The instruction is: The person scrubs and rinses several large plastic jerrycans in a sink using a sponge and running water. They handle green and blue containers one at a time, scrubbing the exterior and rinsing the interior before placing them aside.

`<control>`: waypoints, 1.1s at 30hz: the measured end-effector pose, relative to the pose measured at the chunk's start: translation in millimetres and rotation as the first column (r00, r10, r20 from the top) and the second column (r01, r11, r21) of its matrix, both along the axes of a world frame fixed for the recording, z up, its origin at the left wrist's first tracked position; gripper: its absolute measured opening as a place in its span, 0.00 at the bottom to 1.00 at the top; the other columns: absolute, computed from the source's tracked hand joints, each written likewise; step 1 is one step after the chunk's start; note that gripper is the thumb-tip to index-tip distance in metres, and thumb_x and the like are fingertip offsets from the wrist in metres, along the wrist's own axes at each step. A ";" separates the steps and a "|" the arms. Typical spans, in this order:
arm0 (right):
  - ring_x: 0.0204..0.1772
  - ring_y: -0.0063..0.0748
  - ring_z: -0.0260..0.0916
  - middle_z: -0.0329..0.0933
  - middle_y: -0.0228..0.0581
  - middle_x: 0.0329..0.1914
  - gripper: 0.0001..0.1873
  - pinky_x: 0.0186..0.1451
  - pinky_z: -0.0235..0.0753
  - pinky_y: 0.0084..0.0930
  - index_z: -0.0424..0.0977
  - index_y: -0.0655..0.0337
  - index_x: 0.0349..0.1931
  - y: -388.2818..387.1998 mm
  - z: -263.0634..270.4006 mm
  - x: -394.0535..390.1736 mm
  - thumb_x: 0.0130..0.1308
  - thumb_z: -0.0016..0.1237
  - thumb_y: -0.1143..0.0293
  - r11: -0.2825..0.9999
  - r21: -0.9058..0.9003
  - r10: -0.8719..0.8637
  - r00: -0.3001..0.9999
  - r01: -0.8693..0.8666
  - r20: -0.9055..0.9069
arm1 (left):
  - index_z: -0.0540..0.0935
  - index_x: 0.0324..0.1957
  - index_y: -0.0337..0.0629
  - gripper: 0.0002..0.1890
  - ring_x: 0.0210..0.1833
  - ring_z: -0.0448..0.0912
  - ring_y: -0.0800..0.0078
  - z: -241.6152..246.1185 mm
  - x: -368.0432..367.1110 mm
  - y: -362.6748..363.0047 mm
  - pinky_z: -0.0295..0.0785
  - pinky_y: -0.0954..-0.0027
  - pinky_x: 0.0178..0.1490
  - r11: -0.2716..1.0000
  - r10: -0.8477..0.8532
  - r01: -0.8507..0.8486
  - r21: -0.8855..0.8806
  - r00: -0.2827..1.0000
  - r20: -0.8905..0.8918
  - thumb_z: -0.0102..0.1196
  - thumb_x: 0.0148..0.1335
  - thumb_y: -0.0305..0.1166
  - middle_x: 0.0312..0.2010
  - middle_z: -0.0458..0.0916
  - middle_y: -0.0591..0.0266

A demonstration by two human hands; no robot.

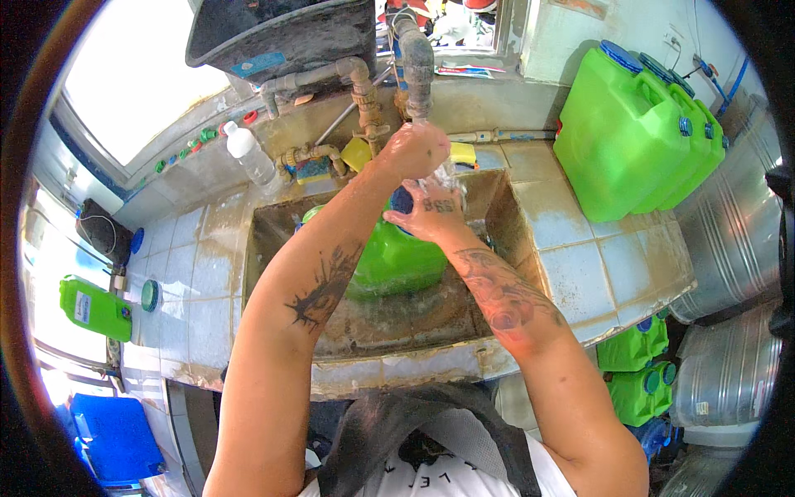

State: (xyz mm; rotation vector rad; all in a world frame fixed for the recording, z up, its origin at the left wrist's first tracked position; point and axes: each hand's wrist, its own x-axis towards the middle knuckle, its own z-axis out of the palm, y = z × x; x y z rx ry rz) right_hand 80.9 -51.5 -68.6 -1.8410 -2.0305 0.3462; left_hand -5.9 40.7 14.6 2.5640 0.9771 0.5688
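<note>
A green plastic jug (397,264) with a blue screw cap (402,200) stands in the tiled sink (397,323), tilt hard to judge. My right hand (431,208) lies over the cap, thumb and forefinger at its left edge; its other fingertips are lost in splashing water. Just above, my left hand (419,148) is wet and bent at the wrist, right under the mouth of a thick grey pipe (417,68). Its fingers are turned away, so whether they hold anything is hidden. Water (448,177) runs down between the two hands.
Green jugs (621,136) stand on the right counter, with more below. A clear bottle (248,152), sponges (313,169) and valve pipework (366,109) line the sink's back. Left are a loose green cap (149,296), another green jug (93,307) and a blue container (118,438).
</note>
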 end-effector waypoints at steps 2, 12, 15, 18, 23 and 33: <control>0.79 0.53 0.51 0.57 0.48 0.77 0.42 0.74 0.52 0.66 0.67 0.37 0.69 2.2 -8.7 10.5 0.53 0.59 0.36 0.995 0.092 -0.039 0.999 0.035 0.037 | 0.87 0.42 0.40 0.15 0.33 0.85 0.57 -10.4 -12.5 3.9 0.80 0.60 0.40 0.998 -0.032 0.028 0.056 0.998 0.061 0.57 0.61 0.40 0.32 0.86 0.49; 0.77 0.57 0.56 0.61 0.51 0.75 0.44 0.73 0.62 0.55 0.69 0.38 0.68 -3.1 -48.1 139.3 0.47 0.63 0.42 0.978 0.120 -0.153 0.976 0.173 -0.156 | 0.84 0.31 0.29 0.13 0.32 0.87 0.54 35.7 -9.6 -27.0 0.84 0.56 0.42 0.977 0.187 -0.214 -0.004 0.865 -0.465 0.54 0.58 0.32 0.25 0.85 0.48; 0.77 0.58 0.55 0.60 0.55 0.75 0.45 0.74 0.61 0.53 0.68 0.40 0.69 -3.1 -65.5 165.1 0.47 0.64 0.43 0.969 0.093 -0.198 0.947 0.228 -0.253 | 0.85 0.32 0.33 0.12 0.34 0.86 0.54 33.4 -16.0 -16.1 0.82 0.54 0.41 0.968 0.123 -0.036 0.247 0.929 -0.348 0.55 0.59 0.33 0.29 0.86 0.47; 0.77 0.59 0.55 0.58 0.58 0.75 0.44 0.76 0.59 0.50 0.66 0.43 0.71 -2.1 -77.6 186.6 0.50 0.62 0.46 0.967 0.081 -0.207 0.929 0.242 -0.308 | 0.85 0.32 0.35 0.13 0.30 0.85 0.54 22.4 -20.9 4.5 0.81 0.55 0.36 0.986 -0.108 0.123 0.110 0.986 -0.127 0.57 0.61 0.37 0.32 0.86 0.47; 0.77 0.58 0.54 0.58 0.58 0.75 0.45 0.78 0.56 0.45 0.65 0.53 0.71 -7.8 -91.6 213.7 0.52 0.61 0.48 0.975 0.065 -0.169 0.896 0.214 -0.411 | 0.85 0.38 0.38 0.15 0.28 0.84 0.68 39.8 -22.2 -11.1 0.81 0.62 0.36 0.997 -0.080 0.080 -0.002 0.995 -0.054 0.58 0.63 0.41 0.29 0.85 0.57; 0.74 0.58 0.59 0.63 0.58 0.72 0.43 0.77 0.57 0.44 0.66 0.56 0.69 -8.3 -103.8 220.7 0.51 0.62 0.53 0.961 0.087 -0.196 0.868 0.263 -0.456 | 0.85 0.33 0.31 0.11 0.33 0.87 0.49 58.5 -6.4 -19.7 0.84 0.56 0.39 0.976 0.176 -0.217 -0.008 0.810 -0.559 0.57 0.55 0.31 0.32 0.85 0.38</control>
